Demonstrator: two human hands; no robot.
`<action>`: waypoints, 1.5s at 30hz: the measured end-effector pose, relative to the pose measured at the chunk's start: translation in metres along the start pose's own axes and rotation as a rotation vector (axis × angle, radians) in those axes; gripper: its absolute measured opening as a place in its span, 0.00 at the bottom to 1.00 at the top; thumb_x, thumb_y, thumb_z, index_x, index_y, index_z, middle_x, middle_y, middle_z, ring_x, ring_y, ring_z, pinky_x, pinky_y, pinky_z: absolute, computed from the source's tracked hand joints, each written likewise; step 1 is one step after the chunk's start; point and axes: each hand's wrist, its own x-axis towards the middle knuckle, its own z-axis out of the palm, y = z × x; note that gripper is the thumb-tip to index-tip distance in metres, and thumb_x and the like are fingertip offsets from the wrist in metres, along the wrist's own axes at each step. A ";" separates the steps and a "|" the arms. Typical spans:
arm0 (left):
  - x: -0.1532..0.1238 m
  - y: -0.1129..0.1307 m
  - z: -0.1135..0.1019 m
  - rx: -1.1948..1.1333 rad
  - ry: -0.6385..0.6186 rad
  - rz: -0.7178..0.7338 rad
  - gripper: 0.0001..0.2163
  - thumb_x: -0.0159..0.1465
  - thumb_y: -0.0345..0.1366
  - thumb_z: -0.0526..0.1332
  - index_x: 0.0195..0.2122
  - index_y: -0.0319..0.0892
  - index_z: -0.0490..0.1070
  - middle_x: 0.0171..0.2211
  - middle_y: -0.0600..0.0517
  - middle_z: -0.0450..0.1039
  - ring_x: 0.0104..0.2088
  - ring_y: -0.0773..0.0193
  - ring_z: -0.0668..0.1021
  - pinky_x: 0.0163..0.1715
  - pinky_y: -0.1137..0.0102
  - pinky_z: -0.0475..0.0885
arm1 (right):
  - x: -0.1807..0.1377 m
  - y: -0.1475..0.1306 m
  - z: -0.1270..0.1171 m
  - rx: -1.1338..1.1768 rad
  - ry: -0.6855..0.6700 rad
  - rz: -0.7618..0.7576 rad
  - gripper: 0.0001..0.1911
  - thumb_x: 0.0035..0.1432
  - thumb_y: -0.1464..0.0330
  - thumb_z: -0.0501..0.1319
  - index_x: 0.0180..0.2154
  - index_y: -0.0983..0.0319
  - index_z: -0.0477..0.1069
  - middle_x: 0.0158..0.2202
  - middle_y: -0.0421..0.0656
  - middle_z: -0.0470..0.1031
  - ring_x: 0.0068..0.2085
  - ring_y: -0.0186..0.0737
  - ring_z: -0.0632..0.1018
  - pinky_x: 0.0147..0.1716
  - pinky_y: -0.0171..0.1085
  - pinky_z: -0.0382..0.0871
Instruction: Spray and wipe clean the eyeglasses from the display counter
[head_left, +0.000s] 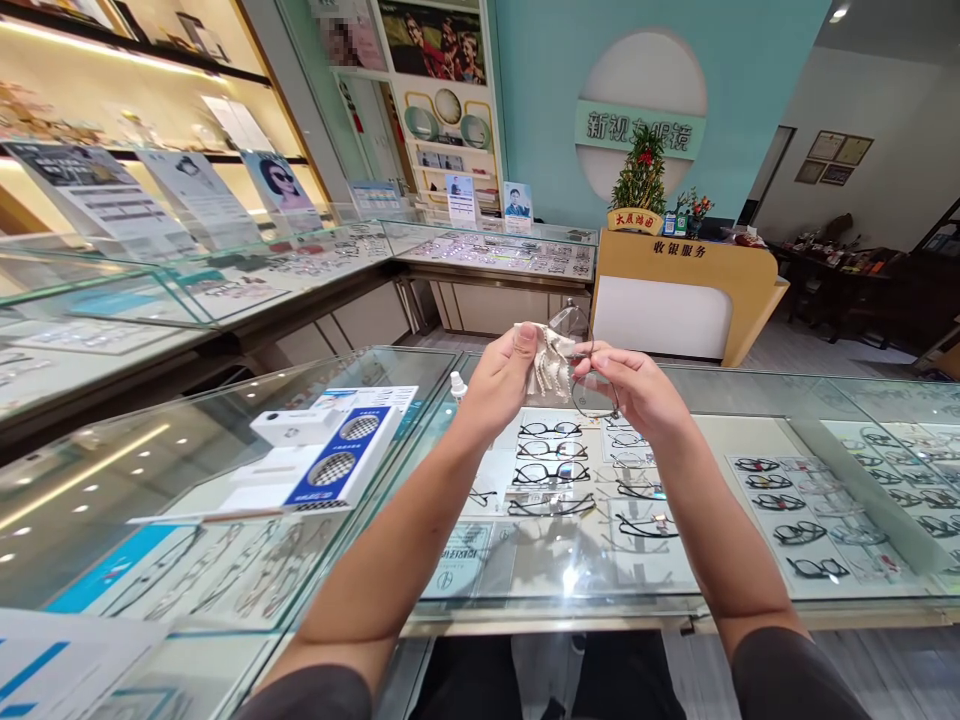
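Dark sleeves [311, 692] frame the bottom of the picture as a person's bare forearms reach over a glass-topped worktop [720, 392] in an eyewear shop. Just right of center, the left hand [501, 378] grips a crumpled pale cloth [553, 362] between thumb and fingers, while the right hand [637, 388] pinches a pair of thin-rimmed eyeglasses [595, 397], held raised above the worktop with one lens above the fingertips and the other below. Cloth and eyeglasses meet between the hands, though the exact contact is hard to make out. Dark-framed spectacles [551, 474] lie in a column beneath the glass at lower center. Near the left forearm stands a small white bottle [457, 384]; left of center sits a blue-and-white box [341, 462]. A leafy plant [638, 182] rises at upper right before a round wall sign [637, 70].
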 end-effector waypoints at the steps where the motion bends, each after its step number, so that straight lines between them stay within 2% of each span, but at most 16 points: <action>1: 0.000 0.000 0.000 -0.016 0.011 -0.006 0.32 0.62 0.72 0.62 0.32 0.42 0.74 0.26 0.51 0.75 0.27 0.65 0.74 0.27 0.70 0.69 | 0.000 0.000 0.000 -0.024 -0.020 0.009 0.17 0.52 0.48 0.77 0.31 0.55 0.87 0.53 0.45 0.78 0.53 0.43 0.75 0.56 0.43 0.69; 5: -0.001 0.000 0.002 -0.094 -0.009 -0.034 0.31 0.63 0.70 0.64 0.33 0.42 0.76 0.25 0.50 0.76 0.25 0.65 0.74 0.25 0.70 0.69 | 0.001 0.005 0.001 -0.080 -0.086 -0.006 0.14 0.56 0.52 0.74 0.31 0.55 0.87 0.48 0.45 0.79 0.57 0.47 0.74 0.61 0.46 0.65; 10: -0.001 0.001 0.001 -0.168 -0.071 -0.045 0.26 0.64 0.63 0.69 0.34 0.40 0.80 0.27 0.49 0.79 0.26 0.66 0.75 0.27 0.71 0.70 | 0.003 0.009 0.003 -0.084 -0.077 -0.039 0.14 0.57 0.52 0.74 0.31 0.55 0.87 0.43 0.44 0.77 0.51 0.45 0.75 0.62 0.47 0.63; 16: -0.001 0.005 -0.003 -0.225 -0.084 -0.160 0.25 0.52 0.53 0.81 0.42 0.39 0.84 0.35 0.47 0.84 0.31 0.64 0.81 0.33 0.71 0.75 | 0.003 0.006 0.004 -0.041 -0.034 -0.064 0.16 0.52 0.50 0.77 0.29 0.55 0.87 0.44 0.45 0.78 0.55 0.47 0.75 0.64 0.47 0.65; 19: -0.002 0.008 0.002 -0.217 -0.075 -0.157 0.25 0.47 0.50 0.84 0.40 0.39 0.83 0.33 0.49 0.84 0.29 0.65 0.80 0.32 0.71 0.76 | 0.004 0.007 0.007 -0.009 -0.055 -0.051 0.17 0.51 0.49 0.78 0.28 0.55 0.86 0.42 0.44 0.77 0.54 0.46 0.75 0.64 0.47 0.66; 22: -0.003 0.008 0.012 -0.203 0.011 -0.070 0.24 0.46 0.51 0.84 0.34 0.40 0.80 0.26 0.53 0.79 0.23 0.70 0.75 0.26 0.73 0.72 | 0.004 0.011 0.012 0.006 -0.083 -0.038 0.20 0.50 0.47 0.78 0.29 0.56 0.86 0.43 0.44 0.76 0.55 0.46 0.74 0.64 0.47 0.66; 25: -0.006 0.004 0.021 -0.187 0.119 0.031 0.26 0.48 0.57 0.81 0.29 0.41 0.75 0.23 0.55 0.76 0.18 0.73 0.70 0.20 0.73 0.66 | 0.002 0.014 0.019 -0.016 -0.097 -0.041 0.22 0.51 0.45 0.76 0.30 0.56 0.86 0.44 0.44 0.76 0.55 0.47 0.75 0.63 0.48 0.66; 28: -0.009 0.001 0.026 -0.165 0.190 0.061 0.29 0.53 0.64 0.76 0.28 0.42 0.72 0.20 0.57 0.73 0.15 0.74 0.67 0.16 0.74 0.62 | 0.000 0.015 0.025 -0.069 -0.112 -0.053 0.23 0.53 0.43 0.75 0.30 0.57 0.85 0.44 0.44 0.76 0.54 0.46 0.75 0.62 0.47 0.66; 30: -0.009 -0.001 0.026 -0.157 0.218 0.057 0.30 0.57 0.66 0.72 0.27 0.42 0.71 0.18 0.57 0.71 0.15 0.73 0.67 0.17 0.73 0.62 | 0.000 0.013 0.025 -0.109 -0.112 -0.061 0.23 0.54 0.43 0.74 0.30 0.57 0.85 0.44 0.44 0.76 0.54 0.46 0.75 0.64 0.47 0.65; 33: -0.007 0.000 0.022 -0.194 0.156 0.034 0.30 0.60 0.67 0.70 0.28 0.41 0.73 0.20 0.53 0.75 0.19 0.69 0.74 0.20 0.71 0.68 | 0.000 0.009 0.019 -0.131 -0.083 -0.081 0.22 0.55 0.45 0.74 0.30 0.57 0.85 0.42 0.44 0.76 0.59 0.48 0.73 0.66 0.47 0.61; 35: -0.004 0.001 0.018 -0.237 0.059 -0.004 0.29 0.59 0.65 0.72 0.33 0.40 0.77 0.28 0.49 0.81 0.24 0.65 0.80 0.26 0.69 0.74 | 0.000 0.006 0.014 -0.118 -0.060 -0.095 0.20 0.56 0.46 0.74 0.29 0.56 0.85 0.41 0.43 0.76 0.58 0.47 0.73 0.66 0.46 0.61; 37: -0.003 0.003 0.015 -0.275 -0.019 -0.040 0.27 0.57 0.61 0.76 0.40 0.40 0.79 0.35 0.46 0.85 0.31 0.62 0.83 0.33 0.67 0.79 | 0.001 0.004 0.009 -0.093 -0.047 -0.093 0.20 0.55 0.47 0.74 0.28 0.56 0.84 0.41 0.43 0.75 0.54 0.46 0.74 0.64 0.45 0.63; 39: -0.003 0.004 0.015 -0.312 -0.042 -0.061 0.27 0.53 0.54 0.81 0.45 0.41 0.80 0.39 0.47 0.86 0.32 0.64 0.84 0.37 0.67 0.80 | 0.002 0.005 0.008 -0.065 -0.044 -0.074 0.21 0.53 0.46 0.75 0.27 0.57 0.84 0.41 0.43 0.75 0.51 0.45 0.75 0.62 0.46 0.65; 42: -0.005 0.003 0.020 -0.361 0.024 -0.059 0.28 0.46 0.48 0.85 0.43 0.42 0.78 0.36 0.51 0.85 0.24 0.70 0.78 0.28 0.72 0.76 | 0.004 0.009 0.012 -0.044 -0.059 -0.056 0.21 0.51 0.45 0.76 0.27 0.57 0.84 0.41 0.44 0.76 0.51 0.46 0.75 0.61 0.46 0.67; 45: -0.006 0.001 0.027 -0.369 0.103 -0.046 0.28 0.44 0.52 0.85 0.36 0.42 0.76 0.29 0.55 0.81 0.19 0.74 0.72 0.20 0.74 0.68 | 0.003 0.012 0.017 -0.075 -0.060 -0.072 0.21 0.52 0.45 0.76 0.28 0.56 0.85 0.42 0.44 0.77 0.53 0.46 0.75 0.61 0.46 0.67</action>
